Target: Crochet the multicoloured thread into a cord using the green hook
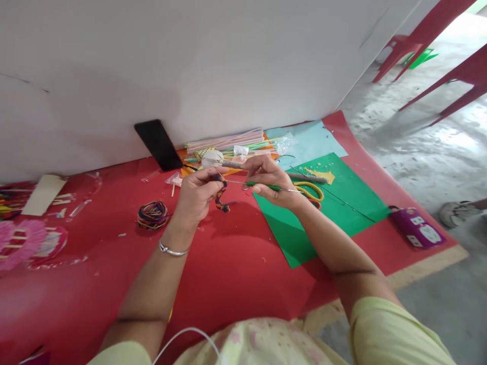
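- Head view: we look down at our two bare hands raised over a red mat (pixel 236 263) on the floor, beside a white wall.
- Our left hand (pixel 198 195) is closed on one end of a thin wire (pixel 238 182), where a short wrap of multicoloured thread (pixel 221 197) hangs down.
- Our right hand (pixel 272 182) is pinched shut on the wire's green-covered stretch; the hands sit close together but do not touch.
- As we judge it, only a small part of the wire is wrapped; most remains bare.
- A coil of the same thread (pixel 152 214) lies on the mat near our left wrist.
- Yellow-handled scissors (pixel 312 191) rest on green paper (pixel 327 213) just beyond our right hand.
- A dark phone (pixel 159 144) leans against the wall beside a bundle of straws (pixel 228 140).
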`<move>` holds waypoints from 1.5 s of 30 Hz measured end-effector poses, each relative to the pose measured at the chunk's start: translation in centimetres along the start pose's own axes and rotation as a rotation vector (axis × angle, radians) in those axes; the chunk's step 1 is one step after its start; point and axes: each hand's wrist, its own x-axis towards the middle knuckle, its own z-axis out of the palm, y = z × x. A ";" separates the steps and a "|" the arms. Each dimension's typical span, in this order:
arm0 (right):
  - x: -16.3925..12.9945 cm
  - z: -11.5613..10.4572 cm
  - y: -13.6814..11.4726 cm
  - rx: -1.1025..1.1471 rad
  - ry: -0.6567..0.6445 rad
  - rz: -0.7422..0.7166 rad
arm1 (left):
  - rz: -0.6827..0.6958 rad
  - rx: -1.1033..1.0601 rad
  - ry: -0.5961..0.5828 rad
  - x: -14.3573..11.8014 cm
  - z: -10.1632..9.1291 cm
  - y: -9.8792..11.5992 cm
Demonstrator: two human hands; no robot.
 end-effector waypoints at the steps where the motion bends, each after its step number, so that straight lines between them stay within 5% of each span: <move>1: 0.1 -0.1 -0.2 0.007 -0.006 -0.010 | -0.003 0.009 -0.010 0.0 -0.1 0.0; 12: 0.5 -0.7 -1.4 0.099 -0.071 0.071 | -0.190 0.018 -0.158 0.2 -1.1 0.2; 17: -0.2 3.0 -0.3 0.509 0.154 0.421 | -0.039 0.029 -0.125 -0.2 -0.1 -0.8; 22: -0.3 5.6 -0.1 0.735 0.230 0.703 | 0.169 0.232 0.004 -0.5 0.7 -1.9; 27: 0.0 5.4 -1.3 0.678 0.274 0.595 | 0.250 0.244 0.140 -0.4 0.9 -2.5; 38: -0.5 5.3 -2.0 0.497 0.231 0.453 | -0.094 -0.123 0.022 0.1 0.8 -2.2; 41: -0.5 5.2 -1.3 0.546 0.260 0.499 | -0.190 -0.182 -0.011 0.2 0.5 -1.9; 45: -0.2 5.4 -0.7 0.626 0.327 0.632 | -0.127 -0.115 0.044 0.4 0.5 -1.8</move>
